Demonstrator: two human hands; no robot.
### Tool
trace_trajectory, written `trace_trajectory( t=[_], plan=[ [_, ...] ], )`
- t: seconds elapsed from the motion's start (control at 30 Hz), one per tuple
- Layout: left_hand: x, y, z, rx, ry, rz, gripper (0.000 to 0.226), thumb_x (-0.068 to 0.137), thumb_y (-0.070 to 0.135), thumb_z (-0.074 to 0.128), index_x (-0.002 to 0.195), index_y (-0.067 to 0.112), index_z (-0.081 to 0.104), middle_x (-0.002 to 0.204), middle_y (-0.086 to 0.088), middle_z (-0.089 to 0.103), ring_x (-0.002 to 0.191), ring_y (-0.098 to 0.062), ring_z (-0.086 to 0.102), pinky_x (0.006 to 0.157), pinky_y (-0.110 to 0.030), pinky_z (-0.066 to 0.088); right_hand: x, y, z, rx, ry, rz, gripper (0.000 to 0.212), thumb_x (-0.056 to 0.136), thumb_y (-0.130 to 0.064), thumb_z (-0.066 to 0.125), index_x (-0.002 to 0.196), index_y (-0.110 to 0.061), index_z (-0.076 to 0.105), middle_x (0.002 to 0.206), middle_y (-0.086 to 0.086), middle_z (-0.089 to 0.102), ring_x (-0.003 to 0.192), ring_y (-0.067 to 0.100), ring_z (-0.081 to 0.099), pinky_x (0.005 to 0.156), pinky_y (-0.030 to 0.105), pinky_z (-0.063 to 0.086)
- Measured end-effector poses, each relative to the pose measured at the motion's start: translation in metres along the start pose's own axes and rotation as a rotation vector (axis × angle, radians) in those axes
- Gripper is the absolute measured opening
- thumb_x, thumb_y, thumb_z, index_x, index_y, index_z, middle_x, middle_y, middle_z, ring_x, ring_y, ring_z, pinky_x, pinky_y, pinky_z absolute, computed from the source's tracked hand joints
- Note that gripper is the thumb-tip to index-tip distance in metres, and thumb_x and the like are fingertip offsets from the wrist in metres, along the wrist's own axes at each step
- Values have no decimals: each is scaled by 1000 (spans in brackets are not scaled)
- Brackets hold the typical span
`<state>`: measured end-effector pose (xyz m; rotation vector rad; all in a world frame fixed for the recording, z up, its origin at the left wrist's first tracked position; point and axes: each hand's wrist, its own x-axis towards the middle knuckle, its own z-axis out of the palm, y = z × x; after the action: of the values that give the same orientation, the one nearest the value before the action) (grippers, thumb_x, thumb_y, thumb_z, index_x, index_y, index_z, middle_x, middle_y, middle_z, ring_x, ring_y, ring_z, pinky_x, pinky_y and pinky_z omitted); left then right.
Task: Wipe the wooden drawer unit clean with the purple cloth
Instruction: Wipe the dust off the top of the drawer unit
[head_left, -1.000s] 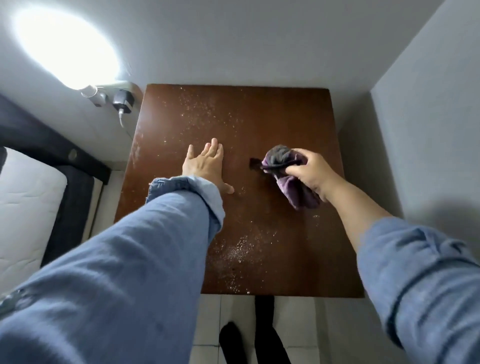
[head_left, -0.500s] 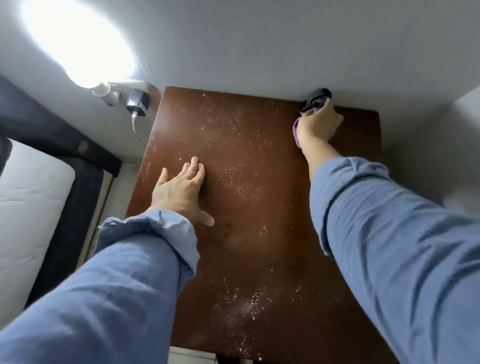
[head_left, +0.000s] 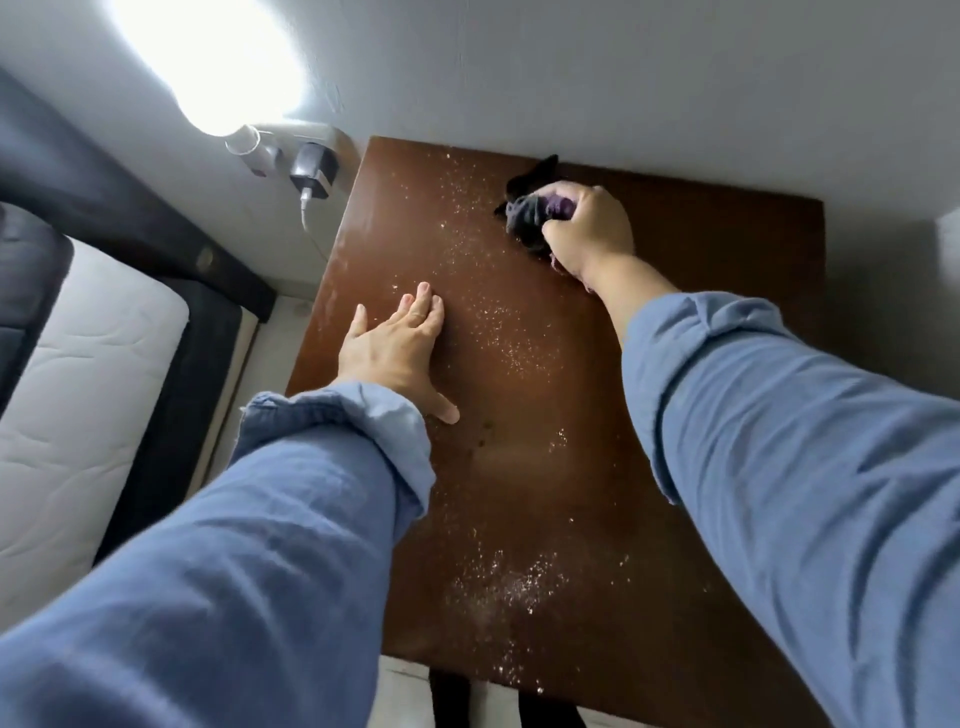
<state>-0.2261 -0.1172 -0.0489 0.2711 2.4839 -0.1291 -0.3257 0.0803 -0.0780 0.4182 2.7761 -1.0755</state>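
The dark brown wooden top of the drawer unit (head_left: 701, 270) fills the middle of the view, seen from above. Pale crumbs and dust are scattered over its left half and near its front edge. My right hand (head_left: 587, 231) is shut on the bunched purple cloth (head_left: 530, 215) and presses it on the wood near the back edge by the wall. My left hand (head_left: 400, 348) lies flat on the top near the left side, fingers together, holding nothing.
A white wall runs behind the unit. A bright lamp (head_left: 208, 67) and a plugged-in charger (head_left: 311, 174) sit on the wall at the back left. A bed with a white mattress (head_left: 78, 395) stands to the left. Tiled floor (head_left: 405, 691) shows below the front edge.
My right hand carried the cloth from the middle of the top to the back edge, then drew it leftward and a little toward me. My left hand stayed flat on the wood.
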Motion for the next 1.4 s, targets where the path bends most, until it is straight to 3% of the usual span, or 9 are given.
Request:
trace_trajectory(
  t=[0.27,0.47,0.6,0.7,0.87,0.97,1.07,1.23,1.4],
  plan=[
    [-1,2,-3,10,-6,8,131,64,61,77,154,15,-8,162,1,-15,150,-15,-6,119,-52,-1,-133,18,12,-51,-98,-18,32,75,-25,53,95,-46,68,93,-3,49,99,23,56,89,33,46],
    [-2,-2,-2,43,33,49,127,68,61,74,154,12,-5,162,-3,-12,150,-18,-3,120,-53,2,-212,32,23,-5,-114,-3,30,77,-21,54,92,-41,71,76,-10,40,86,19,52,73,26,41],
    [-4,1,-2,38,42,46,126,69,62,73,154,12,-6,162,-4,-12,150,-22,-4,120,-52,2,-248,38,25,78,-163,22,27,79,-15,55,88,-32,74,81,-8,56,84,14,54,70,21,40],
    [-10,-2,1,46,65,69,124,70,63,71,154,10,-4,163,-5,-10,150,-21,-3,120,-51,1,-268,34,25,146,-261,37,32,73,-7,55,83,-30,73,82,-11,69,87,14,63,78,32,55],
    [-20,-1,11,66,130,121,117,76,65,64,154,9,-3,163,-8,-8,150,-20,-3,119,-54,-2,-258,21,3,269,-464,142,34,77,2,46,85,-23,68,92,7,70,89,22,65,82,38,55],
    [-31,-11,19,53,212,145,106,84,62,57,154,9,-3,162,-7,-9,150,-19,-4,119,-52,-3,-233,13,-18,462,-355,281,26,84,1,48,101,-16,58,82,6,61,69,15,58,63,25,50],
    [-34,-39,17,38,197,100,106,84,60,58,154,9,-5,162,-7,-10,150,-19,-5,120,-49,-4,-195,-1,-31,647,-222,351,25,90,-6,51,113,-14,49,88,7,58,70,12,56,62,22,46],
    [-20,-77,5,67,75,82,121,74,65,66,153,9,-6,162,-6,-10,150,-17,-3,121,-45,1,-114,-45,-21,821,43,251,23,77,-5,51,92,-21,49,89,8,57,72,15,54,66,24,46],
    [-14,-77,9,64,64,97,124,71,66,68,154,13,-6,162,-3,-14,150,-14,-4,120,-44,0,-53,-66,2,578,311,197,30,88,-1,45,115,-13,46,96,-1,53,79,15,53,55,12,38]
  ],
)
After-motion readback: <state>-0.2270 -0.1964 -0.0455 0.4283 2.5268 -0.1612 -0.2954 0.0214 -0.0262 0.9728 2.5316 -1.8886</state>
